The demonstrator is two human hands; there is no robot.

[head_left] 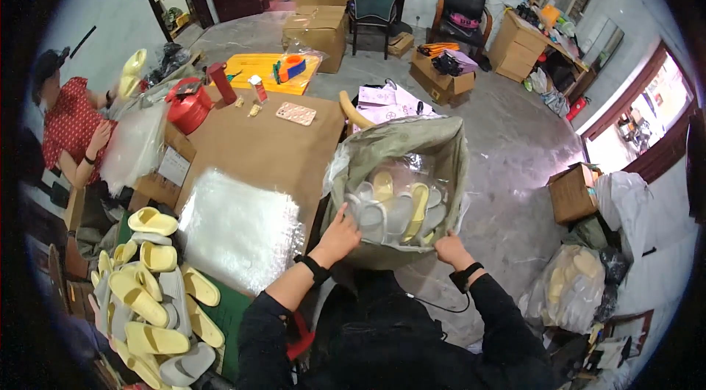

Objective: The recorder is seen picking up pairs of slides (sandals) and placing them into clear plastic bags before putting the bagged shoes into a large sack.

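Note:
A big olive-green woven sack [434, 141] stands open in front of me, lined with clear plastic and holding several yellow and grey slippers [396, 202] in bags. My left hand [340, 233] reaches over the sack's near rim and presses on the plastic over the slippers. My right hand [450, 247] grips the near rim of the sack on the right side. Both wrists wear black bands, and my sleeves are black.
A brown table [257, 147] to the left carries a stack of clear plastic bags [239, 224], a red kettle [187, 105] and small items. A heap of yellow and grey slippers [151, 294] lies at lower left. A person in red [70, 129] sits at far left. Cardboard boxes and chairs stand beyond.

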